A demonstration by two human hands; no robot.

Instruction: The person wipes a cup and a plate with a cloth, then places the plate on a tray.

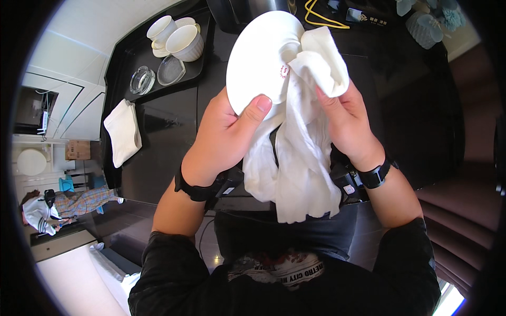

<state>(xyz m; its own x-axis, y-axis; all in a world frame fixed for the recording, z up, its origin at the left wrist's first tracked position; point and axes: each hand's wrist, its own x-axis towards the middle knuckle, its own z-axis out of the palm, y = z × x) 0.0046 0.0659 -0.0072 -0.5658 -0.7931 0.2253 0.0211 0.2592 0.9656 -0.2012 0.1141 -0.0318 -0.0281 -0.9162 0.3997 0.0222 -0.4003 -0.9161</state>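
My left hand point(231, 128) grips a white plate point(257, 59) by its near left edge, thumb on the underside that faces me. The plate is raised and tilted, and a small red mark shows near its foot ring. My right hand point(346, 116) holds a white cloth point(304, 158) against the plate's right side. The cloth is bunched at the top, and its long folds hang down between my forearms. Cloth hides the plate's right edge, and the plate hides most of my left fingers.
A black tray point(114, 75) at the back left carries white cups point(185, 43), a glass ashtray point(142, 80) and a glass dish point(171, 71). A folded cloth point(124, 132) lies below it. Behind are a yellow cord point(326, 23) and a flower pot point(425, 31). Another person point(67, 203) stands far left.
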